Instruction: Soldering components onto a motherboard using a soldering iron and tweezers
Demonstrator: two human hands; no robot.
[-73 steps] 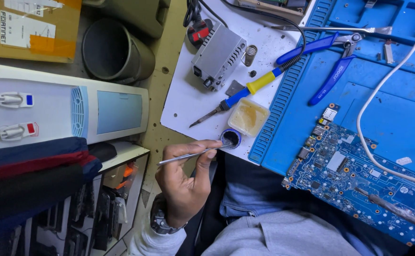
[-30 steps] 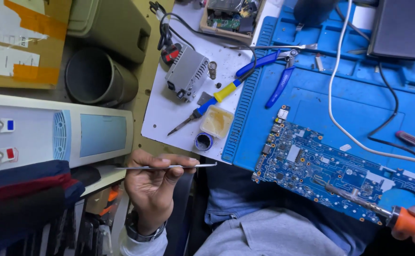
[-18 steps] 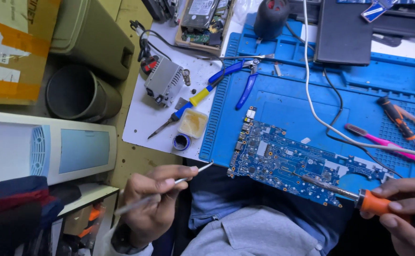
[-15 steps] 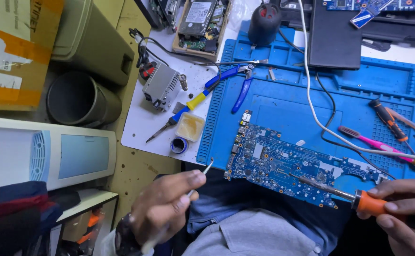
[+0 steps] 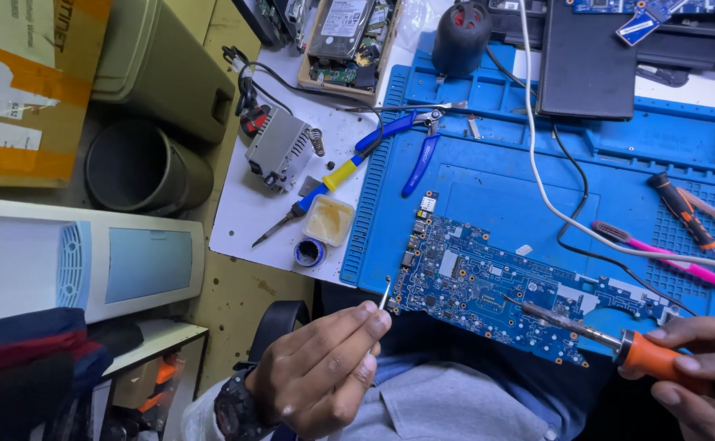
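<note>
Cluttered repair bench, blue work mat [image 5: 619,155] across the right half of the frame.
Left hand [image 5: 320,371] pinches tweezers [image 5: 383,294] at lower centre; right hand [image 5: 700,371] grips a soldering iron [image 5: 586,331] on the circuit board [image 5: 504,286]. The board overhangs the mat's near edge, so pressure could tip it.

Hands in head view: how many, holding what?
2. Left hand, bottom centre, pinches a thin metal tool. Right hand, bottom right, grips an orange-handled soldering iron over the circuit board.
</note>
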